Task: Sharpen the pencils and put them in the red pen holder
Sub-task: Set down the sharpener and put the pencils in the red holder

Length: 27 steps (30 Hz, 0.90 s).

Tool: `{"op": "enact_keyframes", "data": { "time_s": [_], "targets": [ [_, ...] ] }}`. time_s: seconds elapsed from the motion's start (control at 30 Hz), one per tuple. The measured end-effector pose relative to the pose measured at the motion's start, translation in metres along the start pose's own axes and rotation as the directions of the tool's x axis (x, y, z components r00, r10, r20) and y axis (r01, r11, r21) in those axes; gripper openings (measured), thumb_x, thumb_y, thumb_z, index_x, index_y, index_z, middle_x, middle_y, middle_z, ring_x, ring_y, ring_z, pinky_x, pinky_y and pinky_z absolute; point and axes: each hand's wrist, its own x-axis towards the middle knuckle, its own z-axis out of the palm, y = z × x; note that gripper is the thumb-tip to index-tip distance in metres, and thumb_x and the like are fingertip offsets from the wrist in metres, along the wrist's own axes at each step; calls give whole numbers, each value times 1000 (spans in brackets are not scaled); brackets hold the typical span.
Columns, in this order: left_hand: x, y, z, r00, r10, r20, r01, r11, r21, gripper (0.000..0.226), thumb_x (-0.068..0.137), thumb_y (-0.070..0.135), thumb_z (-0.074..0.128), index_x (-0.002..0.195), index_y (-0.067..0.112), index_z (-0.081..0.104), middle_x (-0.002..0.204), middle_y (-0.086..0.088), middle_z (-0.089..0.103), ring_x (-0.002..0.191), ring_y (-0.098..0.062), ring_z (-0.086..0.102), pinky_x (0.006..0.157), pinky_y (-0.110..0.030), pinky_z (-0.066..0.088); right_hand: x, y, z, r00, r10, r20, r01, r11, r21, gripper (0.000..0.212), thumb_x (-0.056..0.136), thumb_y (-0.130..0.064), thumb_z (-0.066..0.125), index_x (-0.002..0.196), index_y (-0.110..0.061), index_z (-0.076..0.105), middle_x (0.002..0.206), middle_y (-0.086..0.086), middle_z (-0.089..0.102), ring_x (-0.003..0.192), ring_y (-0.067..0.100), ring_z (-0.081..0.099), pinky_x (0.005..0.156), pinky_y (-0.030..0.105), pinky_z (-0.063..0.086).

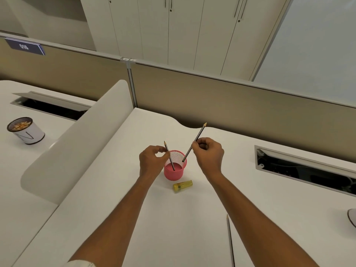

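Observation:
A red mesh pen holder (174, 175) stands on the white desk (119, 199). My left hand (152, 160) pinches a dark pencil (172, 164) whose blunt end rests inside the holder, point up. My right hand (208, 154) grips a second dark pencil (199, 133), tilted to the right, its lower end at the holder's right rim and its sharpened tip up. A yellow sharpener (182, 186) lies just in front of the holder. A third pencil (230, 239) lies on the desk by my right forearm.
A white curved divider (77, 135) rises to the left. Beyond it stands a white mesh cup (26, 131) holding shavings. Cable slots (304, 168) open at the right and far left. A beige partition (231, 97) closes the back.

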Motion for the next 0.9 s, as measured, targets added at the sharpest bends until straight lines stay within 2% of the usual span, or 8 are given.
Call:
{"op": "enact_keyframes", "data": {
  "time_s": [0.1, 0.17, 0.27, 0.4, 0.5, 0.63, 0.8, 0.9],
  "targets": [
    [1, -5, 2, 999, -32, -5, 32, 999, -9, 17, 81, 18, 88, 95, 9, 82, 106, -4, 75, 94, -14, 61, 83, -23, 42, 3, 6, 18, 1000, -3, 29, 4, 999, -39, 5, 81, -17, 74, 81, -14, 78, 67, -9, 71, 59, -3, 65, 56, 3, 44],
    [2, -8, 4, 999, -42, 0, 42, 999, -7, 19, 80, 18, 88, 95, 8, 81, 106, -3, 74, 95, -15, 62, 83, -24, 43, 3, 12, 28, 998, -10, 58, 14, 997, -80, 7, 82, -17, 73, 84, -13, 79, 71, -6, 74, 64, 2, 68, 61, 8, 46],
    [4, -14, 6, 998, -55, 10, 55, 998, 5, 21, 80, 19, 89, 95, 7, 81, 104, -1, 71, 98, -19, 65, 84, -27, 46, 3, 21, 42, 996, -8, 89, 22, 987, -159, 15, 83, -19, 75, 94, -10, 80, 92, 0, 77, 79, 14, 71, 70, 18, 51],
    [3, -18, 8, 999, -37, 15, 37, 999, 10, 19, 81, 18, 88, 94, 8, 80, 108, -7, 74, 95, -22, 68, 81, -30, 51, 4, 35, 50, 990, -12, 139, 50, 961, -271, 19, 81, -20, 79, 96, -9, 78, 115, 2, 68, 105, 17, 64, 73, 9, 42],
    [1, -18, 10, 1000, -7, -2, 7, 1000, 8, 18, 81, 16, 87, 94, 6, 79, 102, -8, 78, 88, -24, 74, 77, -33, 58, 2, 41, 54, 984, 1, 178, 71, 914, -399, 23, 82, -25, 80, 98, -9, 79, 129, 1, 61, 120, 18, 57, 97, 35, 49],
    [-2, -17, 13, 1000, -12, -10, 12, 1000, 24, 20, 84, 22, 84, 97, 7, 82, 89, -7, 83, 72, -16, 76, 61, -8, 54, -1, 45, 59, 978, 3, 207, 93, 887, -453, 26, 83, -31, 79, 100, -12, 80, 134, -4, 58, 125, 17, 52, 101, 42, 37],
    [-5, -17, 17, 999, -27, -33, 27, 1000, 10, 20, 85, 27, 84, 99, 12, 84, 88, -3, 84, 59, 0, 67, 56, 0, 47, -1, 51, 65, 965, 10, 263, 125, 861, -493, 27, 87, -38, 75, 97, -14, 81, 133, -6, 59, 124, 16, 50, 99, 42, 35],
    [-5, -16, 18, 999, -29, -36, 30, 999, 16, 21, 86, 28, 83, 102, 14, 84, 91, -3, 84, 63, -3, 70, 59, -5, 49, -1, 52, 70, 964, 28, 265, 112, 859, -499, 23, 87, -34, 75, 97, -14, 80, 132, -5, 61, 123, 17, 51, 98, 41, 36]
  ]
}}
